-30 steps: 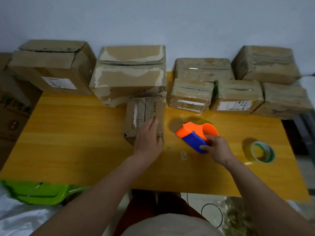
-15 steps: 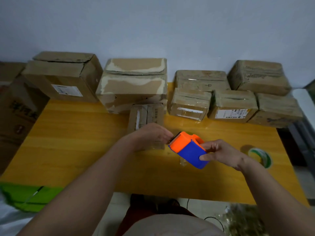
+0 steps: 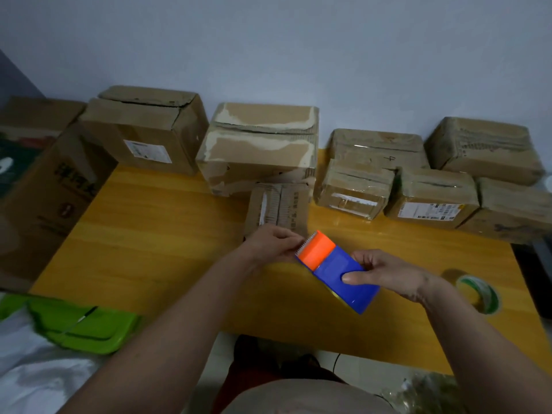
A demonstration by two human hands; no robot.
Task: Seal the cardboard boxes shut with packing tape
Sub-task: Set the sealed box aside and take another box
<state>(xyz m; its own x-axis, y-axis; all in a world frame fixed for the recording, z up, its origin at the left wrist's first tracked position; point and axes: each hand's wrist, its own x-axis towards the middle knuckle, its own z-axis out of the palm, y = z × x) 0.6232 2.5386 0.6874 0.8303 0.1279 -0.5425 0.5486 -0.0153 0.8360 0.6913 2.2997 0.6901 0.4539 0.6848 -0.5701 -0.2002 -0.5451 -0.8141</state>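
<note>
Right hand (image 3: 391, 274) grips blue-orange tape dispenser (image 3: 336, 270) above table (image 3: 143, 234), thumb on its blue side. Left hand (image 3: 273, 245) pinches at the toothed orange end; tape itself too faint to tell. Small box (image 3: 277, 207) at 12 o'clock, partly hidden by left hand. Spare tape roll (image 3: 478, 294) at 3 o'clock. Bigger boxes (image 3: 260, 144) line the wall. Green tray (image 3: 80, 327) at 8 o'clock.

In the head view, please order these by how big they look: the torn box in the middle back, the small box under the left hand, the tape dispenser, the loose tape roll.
1. Torn box, largest.
2. Small box and tape dispenser look alike; the dispenser is held nearer the camera, so unranked.
3. Loose tape roll, smallest.
</note>
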